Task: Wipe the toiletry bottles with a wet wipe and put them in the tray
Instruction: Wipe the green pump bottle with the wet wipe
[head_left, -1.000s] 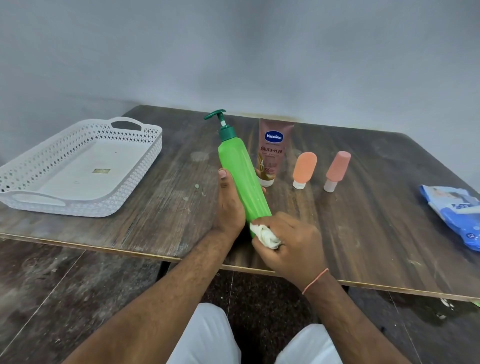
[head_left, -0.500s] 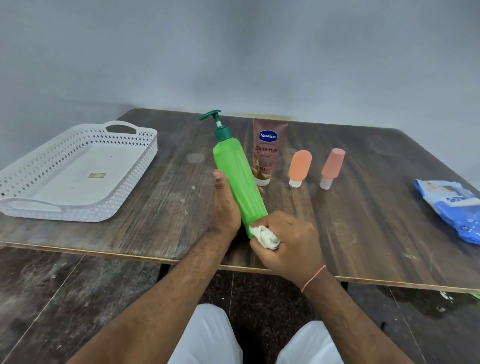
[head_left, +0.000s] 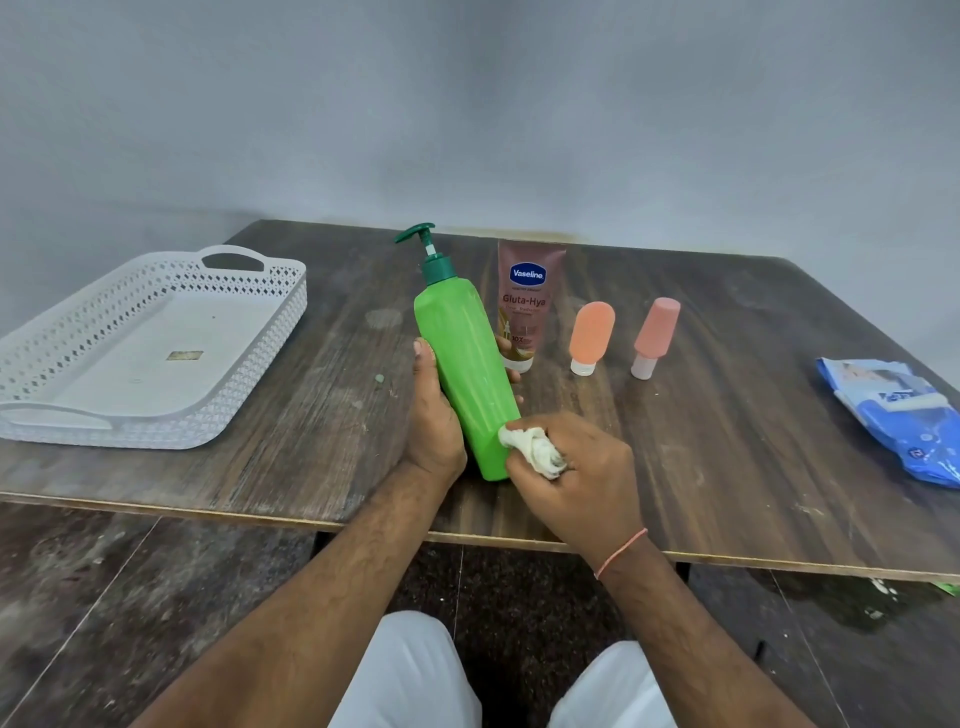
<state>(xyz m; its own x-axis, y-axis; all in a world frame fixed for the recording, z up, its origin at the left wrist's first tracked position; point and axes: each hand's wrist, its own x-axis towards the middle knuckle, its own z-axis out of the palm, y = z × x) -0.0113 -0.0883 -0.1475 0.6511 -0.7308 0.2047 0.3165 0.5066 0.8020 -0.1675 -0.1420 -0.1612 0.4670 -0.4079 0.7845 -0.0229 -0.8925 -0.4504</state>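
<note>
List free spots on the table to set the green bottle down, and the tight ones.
Free: the bare wood between the white tray and the green pump bottle; also between the pink bottle and the blue wipes pack. Crowded: the row of Vaseline tube, orange bottle and pink bottle.

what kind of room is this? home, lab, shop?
Probably a plain room in a home, or a staged recording spot; hard to say which. Cues: a worn dark wooden table against a bare grey wall, everyday toiletries such as the pink Vaseline tube, and a white perforated plastic tray.
</note>
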